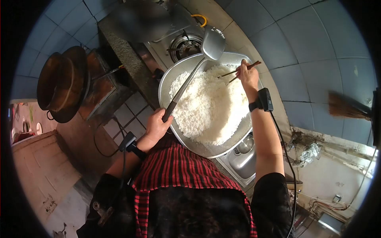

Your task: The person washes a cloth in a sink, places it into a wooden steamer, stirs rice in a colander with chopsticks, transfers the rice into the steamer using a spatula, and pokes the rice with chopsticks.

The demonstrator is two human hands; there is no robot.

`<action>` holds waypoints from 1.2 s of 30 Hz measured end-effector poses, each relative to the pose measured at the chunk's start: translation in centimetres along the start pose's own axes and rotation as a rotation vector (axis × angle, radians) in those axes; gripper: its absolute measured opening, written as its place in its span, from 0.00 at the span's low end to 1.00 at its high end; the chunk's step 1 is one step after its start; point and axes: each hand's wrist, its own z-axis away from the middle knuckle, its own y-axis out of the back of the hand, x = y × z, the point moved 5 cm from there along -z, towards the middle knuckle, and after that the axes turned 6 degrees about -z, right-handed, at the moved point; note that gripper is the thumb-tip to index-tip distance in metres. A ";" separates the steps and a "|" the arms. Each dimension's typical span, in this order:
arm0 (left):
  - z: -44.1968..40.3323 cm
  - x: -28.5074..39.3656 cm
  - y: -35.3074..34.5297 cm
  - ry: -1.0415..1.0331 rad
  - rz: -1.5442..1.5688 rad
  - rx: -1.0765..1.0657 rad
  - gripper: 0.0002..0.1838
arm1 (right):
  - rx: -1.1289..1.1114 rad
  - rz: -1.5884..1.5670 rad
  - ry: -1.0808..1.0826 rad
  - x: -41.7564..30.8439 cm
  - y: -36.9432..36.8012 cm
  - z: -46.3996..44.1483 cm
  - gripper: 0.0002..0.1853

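A large metal mesh basket (165, 85) in front of me holds a heap of white cooked rice (204, 109). My left hand (157, 126) is wrapped round the dark handle of a wok spatula (214, 44). Its shaft crosses over the left side of the basket, and its metal blade is at the far rim with some rice grains at the tip. My right hand (248, 75) is closed on a pair of chopsticks (228, 74) at the right rim. Their tips point left over the rice, and whether they touch it I cannot tell.
A gas burner (184, 47) lies beyond the basket's far rim, by a yellow hose (200, 19). A steel sink (242, 160) is partly under the near right side. A large wok-like pan (65, 85) stands at left. Tiled wall (309, 55) runs along the right, with a broom (349, 106).
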 end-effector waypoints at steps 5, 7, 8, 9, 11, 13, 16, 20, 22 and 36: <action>-0.1 0.4 0.1 0.020 -0.007 -0.001 0.15 | 0.007 -0.187 -0.136 1.5 -4.8 0.8 0.27; 0.0 0.3 0.0 0.055 -0.025 -0.014 0.15 | -0.060 -0.121 -0.068 1.0 -6.4 2.8 0.28; -0.1 0.4 0.0 0.052 -0.024 -0.013 0.15 | -0.076 -0.080 -0.027 0.5 -6.9 4.1 0.29; -0.2 0.6 0.1 0.032 -0.013 -0.009 0.15 | -0.094 -0.040 0.015 -0.3 -7.5 5.7 0.29; 0.0 0.5 0.2 0.019 -0.005 -0.005 0.15 | -0.129 -0.109 -0.068 -0.8 -8.0 8.7 0.28; 0.0 0.3 0.0 0.014 0.010 -0.003 0.14 | -0.166 -0.174 -0.034 -1.2 -7.8 11.3 0.28; -0.1 1.2 0.3 -0.009 0.027 0.022 0.14 | -0.230 -0.119 -0.044 -2.3 -6.0 15.4 0.29; -0.2 1.1 0.3 -0.029 0.043 0.027 0.13 | -0.411 -0.186 -0.032 -1.6 -4.0 18.4 0.30; -0.3 1.0 0.3 -0.034 -0.012 0.018 0.13 | -0.378 -0.177 -0.048 -3.4 -2.1 17.4 0.29; -0.3 1.1 0.3 0.027 -0.029 0.023 0.14 | -0.116 -0.363 0.119 -2.0 -6.1 2.7 0.24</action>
